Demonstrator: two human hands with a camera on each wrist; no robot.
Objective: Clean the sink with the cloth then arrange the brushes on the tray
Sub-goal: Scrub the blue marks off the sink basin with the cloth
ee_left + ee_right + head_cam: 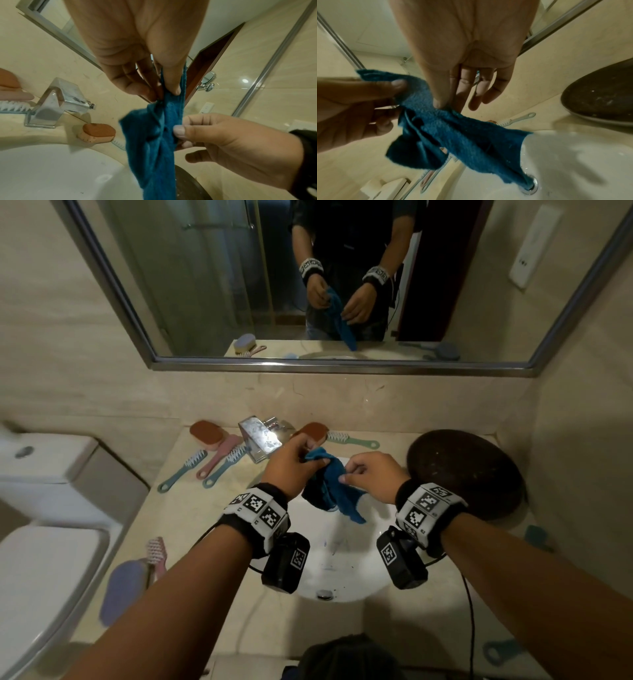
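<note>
A crumpled blue cloth [334,491] hangs in the air above the white sink [363,563]. My left hand [301,455] pinches its upper corner, and my right hand [346,474] pinches it lower down between thumb and forefinger. The left wrist view shows the cloth [154,135] drooping from my left hand [169,93]. In the right wrist view the cloth [453,132] spreads under my right hand [443,106]. Several long-handled brushes [205,465] lie left of the tap. One green brush [349,440] lies behind the sink. The dark round tray [466,474] sits on the right.
A chrome tap [262,438] stands behind the sink, with orange sponges [207,433] on either side. A pink brush [157,553] and a lilac pad [125,587] lie on the counter's left front. A toilet [44,542] is at far left. A mirror [342,278] hangs above.
</note>
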